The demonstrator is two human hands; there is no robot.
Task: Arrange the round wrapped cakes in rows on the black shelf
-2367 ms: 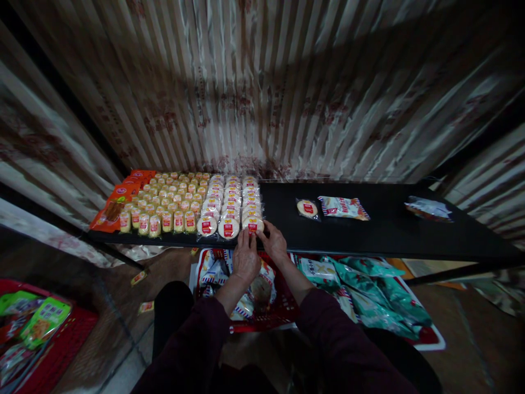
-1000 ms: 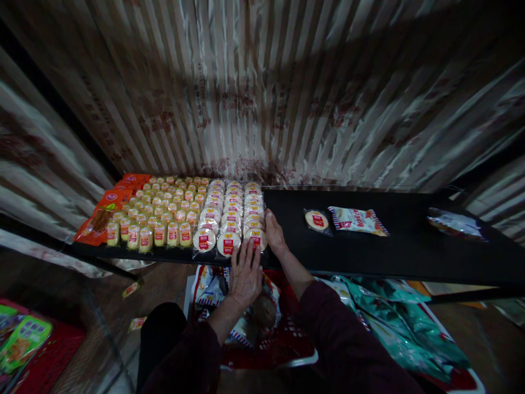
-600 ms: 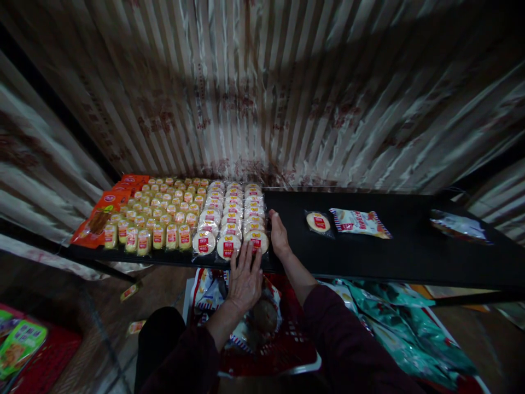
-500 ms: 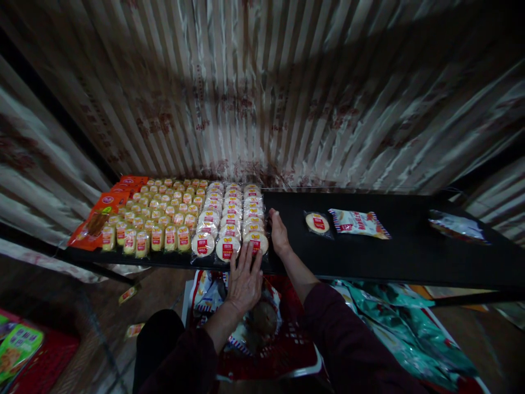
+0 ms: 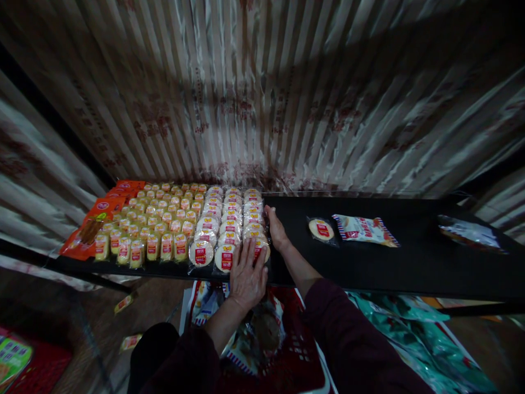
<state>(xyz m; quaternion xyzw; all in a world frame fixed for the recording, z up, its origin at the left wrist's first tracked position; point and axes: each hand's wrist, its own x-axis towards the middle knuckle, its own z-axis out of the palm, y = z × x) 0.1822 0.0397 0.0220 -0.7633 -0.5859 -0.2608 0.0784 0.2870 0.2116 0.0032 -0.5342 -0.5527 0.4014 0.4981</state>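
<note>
Three columns of round, clear-wrapped rice crackers point(image 5: 224, 257) with red labels stand overlapped on a black shelf point(image 5: 369, 268). My left hand point(image 5: 248, 276) lies over the front of the right column, fingers stretched out against the nearest crackers. Along that column's right side my right hand point(image 5: 276, 229) is held edge-on, its fingers extended and touching or very close to the wrappers. Neither hand grasps anything. To the right of it lie a single wrapped cracker point(image 5: 321, 230) and a white snack packet point(image 5: 365, 230) with striped ends.
Left of the crackers stand rows of small yellow wrapped cakes point(image 5: 152, 246) and orange packets point(image 5: 92, 221). A shiny packet point(image 5: 470, 232) lies at the shelf's right. Below are a red basket point(image 5: 297, 350) of packets and green bags point(image 5: 426, 334). A striped curtain point(image 5: 262, 98) hangs behind.
The view has shifted slightly, so the shelf sits a little lower in the picture. Both hands stay at the right cracker column, with little visible movement against it.
</note>
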